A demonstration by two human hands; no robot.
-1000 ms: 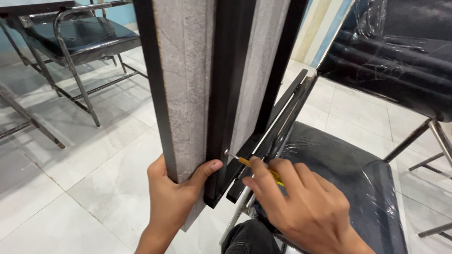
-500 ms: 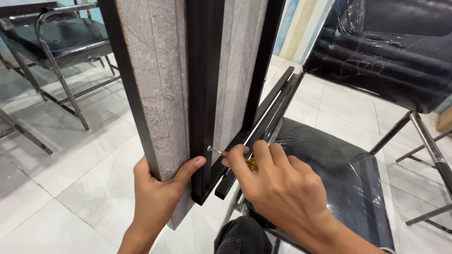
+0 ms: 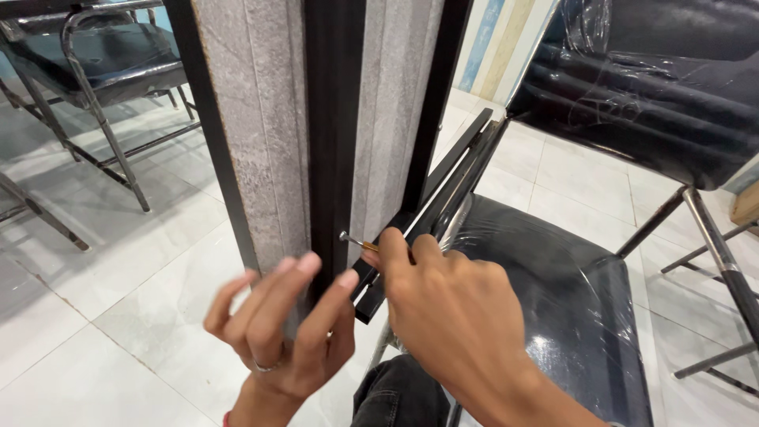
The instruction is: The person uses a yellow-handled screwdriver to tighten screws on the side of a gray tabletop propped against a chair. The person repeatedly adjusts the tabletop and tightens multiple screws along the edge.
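Screwdriver (image 3: 360, 243), a slim tool with a yellow handle mostly hidden in the fist, is gripped by the right hand (image 3: 455, 304); its metal shaft sticks out past the thumb and forefinger, and its tip meets the dark central strip (image 3: 336, 119) of the upright panel (image 3: 261, 134). Whether a screw sits at the tip is too small to tell. The panel, grey and stone-patterned with black edging, stands just beyond the fingertips of both hands. The left hand (image 3: 285, 336) is loose, fingers spread and slightly curled, holding nothing; its fingertips (image 3: 308, 265) lie at the panel's lower edge, blurred, so contact cannot be judged. A ring shows on one finger. A bundle of black flat bars (image 3: 451, 186) leans diagonally just behind the right-hand knuckles, running up and away from them. Beyond the right wrist stands a black padded chair (image 3: 569, 316) wrapped in clear plastic. Far beyond the left fingers, another metal-framed chair (image 3: 103, 63) stands on the white tiled floor (image 3: 118, 261).
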